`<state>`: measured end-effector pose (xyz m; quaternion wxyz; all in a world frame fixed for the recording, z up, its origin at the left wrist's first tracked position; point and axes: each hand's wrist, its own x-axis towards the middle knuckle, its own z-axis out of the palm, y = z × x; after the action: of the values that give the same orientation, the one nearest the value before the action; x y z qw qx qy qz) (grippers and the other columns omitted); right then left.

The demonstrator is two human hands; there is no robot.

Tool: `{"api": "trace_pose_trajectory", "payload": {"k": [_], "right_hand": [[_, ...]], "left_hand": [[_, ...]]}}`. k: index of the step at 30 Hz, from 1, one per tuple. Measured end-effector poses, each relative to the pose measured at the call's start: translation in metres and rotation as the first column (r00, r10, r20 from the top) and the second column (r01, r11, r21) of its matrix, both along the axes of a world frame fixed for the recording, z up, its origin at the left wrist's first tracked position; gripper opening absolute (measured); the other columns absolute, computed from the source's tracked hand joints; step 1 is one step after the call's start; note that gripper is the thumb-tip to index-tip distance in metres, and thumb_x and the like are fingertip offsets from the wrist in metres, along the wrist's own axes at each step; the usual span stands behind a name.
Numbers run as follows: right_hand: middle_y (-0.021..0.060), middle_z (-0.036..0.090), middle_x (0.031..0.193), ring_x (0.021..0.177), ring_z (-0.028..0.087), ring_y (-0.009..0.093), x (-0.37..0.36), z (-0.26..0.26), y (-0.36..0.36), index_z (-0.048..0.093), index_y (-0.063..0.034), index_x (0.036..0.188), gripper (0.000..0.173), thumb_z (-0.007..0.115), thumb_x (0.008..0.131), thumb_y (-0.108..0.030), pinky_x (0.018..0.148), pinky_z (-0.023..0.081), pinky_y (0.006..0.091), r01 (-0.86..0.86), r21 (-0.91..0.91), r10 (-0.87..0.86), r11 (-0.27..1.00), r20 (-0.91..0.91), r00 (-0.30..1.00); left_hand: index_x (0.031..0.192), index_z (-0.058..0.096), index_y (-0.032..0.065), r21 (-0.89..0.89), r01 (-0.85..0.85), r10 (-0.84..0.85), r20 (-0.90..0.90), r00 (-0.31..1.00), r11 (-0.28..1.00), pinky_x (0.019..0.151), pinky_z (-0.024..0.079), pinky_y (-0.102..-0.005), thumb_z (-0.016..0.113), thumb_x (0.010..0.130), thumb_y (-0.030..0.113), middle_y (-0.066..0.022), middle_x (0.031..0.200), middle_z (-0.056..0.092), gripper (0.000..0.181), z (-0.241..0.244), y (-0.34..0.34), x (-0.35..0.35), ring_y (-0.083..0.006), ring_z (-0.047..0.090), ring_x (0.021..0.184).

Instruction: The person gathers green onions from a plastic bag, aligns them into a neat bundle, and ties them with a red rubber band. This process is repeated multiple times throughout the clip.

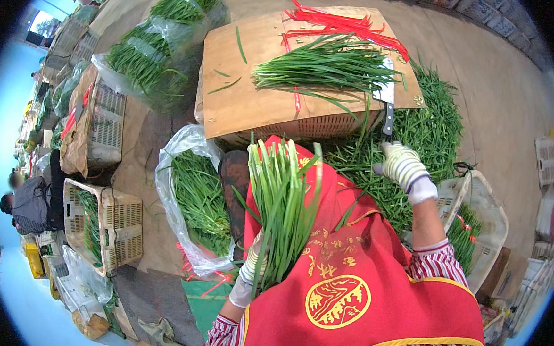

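Observation:
My left hand (254, 263), in a striped knit glove, grips a bunch of long green leafy stalks (281, 187), likely garlic chives, over my lap. The pale cut ends point up towards the board. My right hand (405, 165), gloved alike, hovers over a loose heap of green stalks (432, 121), thumb and fingers apart and nothing visible between them. Just beyond its fingertips, a cleaver-like knife (387, 120) lies with its black handle over the board's edge. Its blade is partly under another bunch of stalks (323, 67), which lies on the brown board (248, 108).
Red ties (335, 23) lie at the board's far side. A plastic crate (328, 126) supports the board. Bagged greens (150, 53) stand far left, an open clear bag (166, 165) by my knee. Crates flank me left (125, 237) and right (493, 217). People sit far left.

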<state>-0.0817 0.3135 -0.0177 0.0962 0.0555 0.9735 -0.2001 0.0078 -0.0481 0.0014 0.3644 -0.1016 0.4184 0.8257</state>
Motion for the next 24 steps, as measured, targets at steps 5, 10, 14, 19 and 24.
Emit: {"api": "trace_pose_trajectory", "payload": {"k": [5,10,14,19,24], "right_hand": [[0.0068,0.061,0.082,0.075,0.057,0.01,0.016,0.115,-0.077,0.053,-0.004,0.116,0.041,0.059,0.08,-0.023,0.066,0.047,0.0258,0.166,-0.881,0.016,0.442,0.193,0.981],[0.0009,0.055,0.065,0.06,0.052,0.009,0.01,0.081,-0.121,0.061,-0.0049,0.092,0.028,0.051,0.088,-0.031,0.054,0.041,0.0262,0.055,-0.832,0.074,0.551,0.115,0.991],[0.0018,0.056,0.068,0.056,0.051,0.01,0.0,0.05,-0.09,0.059,-0.0041,0.091,0.026,0.051,0.088,-0.029,0.051,0.042,0.0229,0.23,-0.957,-0.125,0.179,0.21,0.97],[0.0178,0.049,0.119,0.114,0.045,0.034,0.007,0.103,-0.087,0.055,-0.006,0.113,0.05,0.07,0.069,-0.025,0.096,0.037,0.0397,-0.307,-0.426,0.033,0.851,-0.54,0.841],[0.0214,0.043,0.128,0.12,0.036,0.042,-0.009,0.091,-0.114,0.059,-0.006,0.107,0.048,0.065,0.068,-0.033,0.1,0.032,0.048,-0.575,-0.122,0.462,0.809,-0.474,0.75]], "left_hand": [[0.13,0.039,0.0045,-0.042,-0.002,0.002,-0.01,1.0,0.999,0.097,0.04,-0.0361,0.065,0.076,0.036,-0.0093,0.122,0.052,0.068,0.0,0.002,0.001,-0.0214,0.053,0.109],[0.13,0.039,0.0049,-0.106,-0.016,0.01,-0.059,0.998,0.994,0.097,0.04,-0.0361,0.066,0.076,0.032,-0.0094,0.123,0.051,0.066,-0.01,0.008,-0.002,-0.0215,0.053,0.11],[0.13,0.039,0.0051,-0.226,-0.04,0.017,-0.106,0.994,0.973,0.097,0.039,-0.036,0.066,0.076,0.028,-0.0095,0.124,0.051,0.065,-0.018,0.005,-0.003,-0.0216,0.053,0.11],[0.13,0.039,0.0055,-0.359,-0.007,-0.055,-0.163,0.985,0.933,0.097,0.039,-0.036,0.067,0.076,0.023,-0.0096,0.125,0.05,0.064,-0.025,0.008,-0.004,-0.0217,0.052,0.11],[0.131,0.039,0.0058,-0.253,0.042,-0.074,-0.116,0.99,0.966,0.097,0.039,-0.0359,0.068,0.076,0.018,-0.0097,0.125,0.05,0.064,-0.007,0.015,-0.005,-0.0219,0.052,0.111]]}}
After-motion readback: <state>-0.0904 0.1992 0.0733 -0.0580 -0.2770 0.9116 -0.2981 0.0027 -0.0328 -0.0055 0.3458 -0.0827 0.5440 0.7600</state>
